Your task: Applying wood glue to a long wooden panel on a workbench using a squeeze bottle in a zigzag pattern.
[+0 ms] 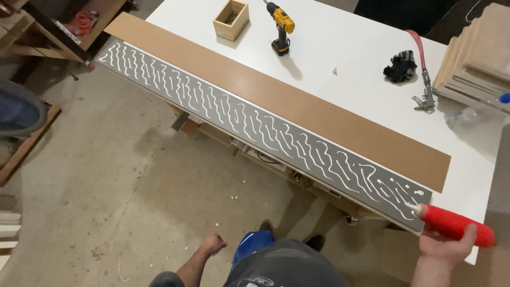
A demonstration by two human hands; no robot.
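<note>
We've got our right hand (pixel 443 248) wrapped around a red glue bottle (pixel 458 226), fingers curled under it and thumb up the side, nozzle touching the near end of the long grey panel strip (pixel 255 125) that's covered end to end in wavy white glue lines (pixel 223 109) and sits along the edge of the white workbench (pixel 350 58). Our left hand (pixel 212 244) hangs down by our side over the concrete floor (pixel 106 175), loosely closed with nothing in it. Right beside the grey strip lies a brown MDF strip (pixel 297 103), and farther back are a yellow cordless drill (pixel 280 29), a small wooden box of screws (pixel 231 18) and a black glove (pixel 401 66).
</note>
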